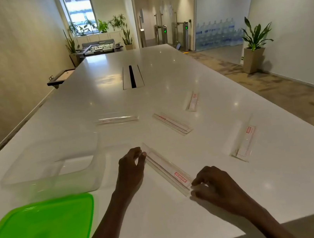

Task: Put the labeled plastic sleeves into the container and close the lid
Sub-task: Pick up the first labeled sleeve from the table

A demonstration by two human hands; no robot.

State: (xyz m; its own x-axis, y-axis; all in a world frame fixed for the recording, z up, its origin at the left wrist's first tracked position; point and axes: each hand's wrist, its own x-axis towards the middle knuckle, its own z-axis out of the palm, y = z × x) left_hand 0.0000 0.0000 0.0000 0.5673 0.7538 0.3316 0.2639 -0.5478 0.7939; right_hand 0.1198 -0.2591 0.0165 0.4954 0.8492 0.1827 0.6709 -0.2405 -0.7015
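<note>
Your green lid (41,236) lies flat on the white table (165,72) at 8 o'clock, and the clear container (55,166) sits open just past it at 10 o'clock. Your left hand (132,169) pinches the far end of the nearest sleeve (168,170), and your right hand (215,189) pinches its near end. It still touches the table. Four more sleeves (173,123) lie apart from 12 to 2 o'clock.

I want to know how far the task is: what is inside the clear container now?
The clear container looks empty; only the white table shows through its walls. No sleeve is inside it. Its green lid lies beside it, so nothing covers the view.
</note>
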